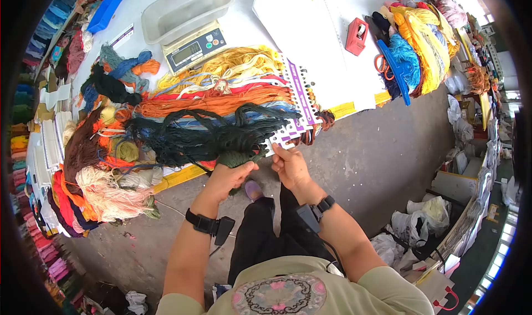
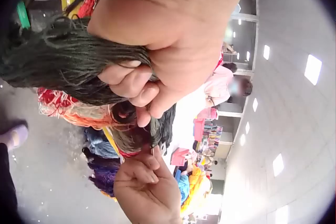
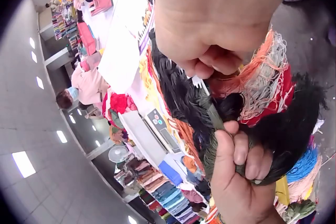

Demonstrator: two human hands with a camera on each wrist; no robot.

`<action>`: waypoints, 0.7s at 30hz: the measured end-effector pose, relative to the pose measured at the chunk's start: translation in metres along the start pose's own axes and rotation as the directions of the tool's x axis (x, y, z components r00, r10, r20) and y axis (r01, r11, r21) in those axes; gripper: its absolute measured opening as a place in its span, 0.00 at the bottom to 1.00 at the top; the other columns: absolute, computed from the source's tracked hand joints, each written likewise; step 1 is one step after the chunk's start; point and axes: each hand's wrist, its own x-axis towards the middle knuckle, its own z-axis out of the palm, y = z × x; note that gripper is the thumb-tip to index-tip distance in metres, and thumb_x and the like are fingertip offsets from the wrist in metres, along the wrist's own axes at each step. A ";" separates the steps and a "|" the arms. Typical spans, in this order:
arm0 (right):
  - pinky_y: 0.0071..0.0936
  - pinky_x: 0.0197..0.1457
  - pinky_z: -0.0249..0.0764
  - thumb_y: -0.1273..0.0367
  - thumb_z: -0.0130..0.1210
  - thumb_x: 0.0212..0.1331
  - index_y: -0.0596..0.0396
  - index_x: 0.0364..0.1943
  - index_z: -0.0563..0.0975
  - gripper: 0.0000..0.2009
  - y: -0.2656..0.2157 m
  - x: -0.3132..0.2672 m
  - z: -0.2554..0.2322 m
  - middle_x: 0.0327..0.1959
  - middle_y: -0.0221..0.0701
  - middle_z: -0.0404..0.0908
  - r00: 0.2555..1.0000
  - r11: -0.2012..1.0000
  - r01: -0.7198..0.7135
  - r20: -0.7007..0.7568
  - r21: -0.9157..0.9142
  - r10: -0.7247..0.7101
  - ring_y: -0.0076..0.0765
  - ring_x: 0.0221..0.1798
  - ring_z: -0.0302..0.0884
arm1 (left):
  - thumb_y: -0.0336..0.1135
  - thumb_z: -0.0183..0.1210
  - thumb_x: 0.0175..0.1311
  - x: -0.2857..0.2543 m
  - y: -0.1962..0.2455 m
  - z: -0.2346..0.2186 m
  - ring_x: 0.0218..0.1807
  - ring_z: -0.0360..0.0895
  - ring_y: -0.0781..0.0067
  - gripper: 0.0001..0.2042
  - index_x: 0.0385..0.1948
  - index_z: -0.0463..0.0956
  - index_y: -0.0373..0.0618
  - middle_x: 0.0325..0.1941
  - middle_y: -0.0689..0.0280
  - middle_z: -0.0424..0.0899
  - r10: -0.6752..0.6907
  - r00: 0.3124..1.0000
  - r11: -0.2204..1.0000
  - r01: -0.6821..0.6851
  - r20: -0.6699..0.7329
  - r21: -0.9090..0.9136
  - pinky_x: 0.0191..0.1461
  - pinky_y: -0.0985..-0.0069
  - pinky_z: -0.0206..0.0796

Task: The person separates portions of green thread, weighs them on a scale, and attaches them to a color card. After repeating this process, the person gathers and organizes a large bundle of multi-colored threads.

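While my left hand (image 1: 228,177) has its fingers curled tight around a fat bundle of dark green yarn (image 1: 235,158), my right hand (image 1: 289,165) sits just beside it, thumb and fingers pinched together at the end of that same bundle, right at the edge of the table (image 1: 354,108). The left wrist view shows it best: fist wrapped around the green strands, with the right fingertips nipping a few threads just below. The bundle is bunched up in my left fist, and it's touching the big dark tangle of yarn (image 1: 194,135) that spreads away from my left hand across the table.

Just past my right hand there's a white shade card (image 1: 296,101) with rows of punched holes and yarn samples looped through it, and its near corner is pretty much touching my right fingertips. Beyond both hands lie long skeins in orange, red, yellow and cream (image 1: 221,85). Out past my left hand is a heap of brown, cream, red and orange yarn (image 1: 94,176) hanging over the table edge. Further out ahead of my left hand sits a digital scale (image 1: 194,47) with a grey plastic tray on top. Well away beyond my right hand are a red tape dispenser (image 1: 356,36), blue-handled scissors (image 1: 394,68), and a pile of yellow and blue yarn (image 1: 421,43).
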 end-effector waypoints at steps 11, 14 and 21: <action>0.16 0.20 0.54 0.65 0.58 0.61 0.55 0.31 0.73 0.09 -0.028 -0.049 0.009 0.20 0.24 0.70 0.975 0.907 -0.143 0.101 -0.396 0.197 0.15 0.16 0.56 | 0.60 0.42 0.67 -0.066 0.035 -0.007 0.53 0.73 0.73 0.33 0.64 0.60 0.41 0.64 0.54 0.66 0.404 0.915 0.857 -0.379 -0.001 -0.350 0.22 0.89 0.58; 0.14 0.23 0.59 0.73 0.58 0.59 0.52 0.36 0.77 0.04 -0.047 -0.098 0.053 0.24 0.23 0.72 0.903 0.800 0.409 0.324 -0.439 -0.283 0.13 0.22 0.63 | 0.67 0.39 0.63 -0.094 0.065 0.026 0.71 0.54 0.52 0.40 0.70 0.48 0.49 0.75 0.55 0.43 0.564 0.806 0.720 -0.373 0.181 -0.585 0.25 0.88 0.63; 0.21 0.28 0.66 0.73 0.65 0.48 0.54 0.34 0.77 0.10 -0.067 -0.156 0.105 0.33 0.26 0.73 0.549 0.069 0.801 0.686 -0.594 -0.478 0.23 0.26 0.68 | 0.75 0.46 0.50 -0.126 0.083 0.051 0.58 0.66 0.75 0.54 0.70 0.40 0.40 0.76 0.61 0.42 0.587 0.762 0.786 -0.454 0.275 -0.419 0.32 0.83 0.72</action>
